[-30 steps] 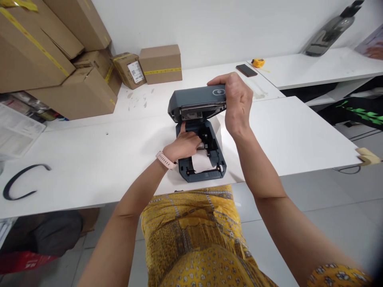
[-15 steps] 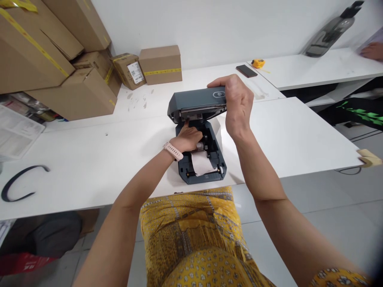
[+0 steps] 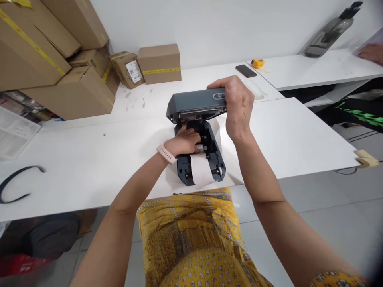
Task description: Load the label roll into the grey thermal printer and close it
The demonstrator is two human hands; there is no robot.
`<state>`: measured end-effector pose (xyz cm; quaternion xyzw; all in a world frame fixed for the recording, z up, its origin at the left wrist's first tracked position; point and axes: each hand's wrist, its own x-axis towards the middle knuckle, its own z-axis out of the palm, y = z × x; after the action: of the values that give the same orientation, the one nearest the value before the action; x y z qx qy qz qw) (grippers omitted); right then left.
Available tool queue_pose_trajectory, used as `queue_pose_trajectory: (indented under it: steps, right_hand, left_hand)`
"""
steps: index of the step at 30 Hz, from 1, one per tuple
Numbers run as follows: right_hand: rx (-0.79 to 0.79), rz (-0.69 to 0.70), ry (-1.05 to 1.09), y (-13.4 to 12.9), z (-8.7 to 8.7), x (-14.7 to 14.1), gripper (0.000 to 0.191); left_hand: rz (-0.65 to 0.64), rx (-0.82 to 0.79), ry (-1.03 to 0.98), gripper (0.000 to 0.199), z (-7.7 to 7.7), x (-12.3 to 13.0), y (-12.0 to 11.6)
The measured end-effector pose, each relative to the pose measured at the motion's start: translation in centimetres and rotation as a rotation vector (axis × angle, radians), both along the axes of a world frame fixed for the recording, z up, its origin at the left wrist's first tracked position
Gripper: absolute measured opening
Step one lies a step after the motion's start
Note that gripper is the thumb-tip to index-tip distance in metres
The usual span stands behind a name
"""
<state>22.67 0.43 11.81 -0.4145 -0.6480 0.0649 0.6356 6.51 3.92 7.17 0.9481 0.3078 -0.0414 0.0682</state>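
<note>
A dark blue-grey label printer (image 3: 215, 151) stands near the table's front edge with its lid (image 3: 194, 99) raised. My right hand (image 3: 239, 105) is closed round the lid's right end and holds it up. My left hand (image 3: 186, 141), with a pink watch on the wrist, reaches into the printer body. Its thumb points toward the hinge. The other fingers curl at what looks like a small paper roll (image 3: 200, 148), mostly hidden beneath them. From there a white paper strip (image 3: 201, 167) runs forward over the black roller and the printer's front edge.
Cardboard boxes (image 3: 160, 61) are piled at the back left. A phone (image 3: 245, 71) and a yellow tape measure (image 3: 257, 63) lie at the back right, near a dark bottle (image 3: 329, 34). A black curved band (image 3: 18, 175) lies at left. Another person's hand (image 3: 372, 52) shows at far right.
The paper strip has come forward and now lies over the roller and past the printer's front edge. My left wrist has shifted slightly left. The right hand still holds the lid up.
</note>
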Motion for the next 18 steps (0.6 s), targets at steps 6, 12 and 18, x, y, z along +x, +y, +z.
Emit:
queue_pose_trajectory:
  steps: [6,12,18]
  right_hand:
    - [0.007,0.105,-0.033,-3.0,-1.6,0.5,0.041]
    - [-0.039,0.231,-0.209,-8.4,-7.6,2.5,0.035]
    - [-0.11,0.093,-0.082,-11.6,-12.8,1.0,0.034]
  left_hand:
    - [0.11,0.281,-0.656,0.017,-1.8,-4.4,-11.0]
    - [0.362,0.579,-1.156,0.031,-5.0,-7.2,-18.9]
    - [0.666,0.002,-1.241,0.062,-6.1,-3.8,-15.5]
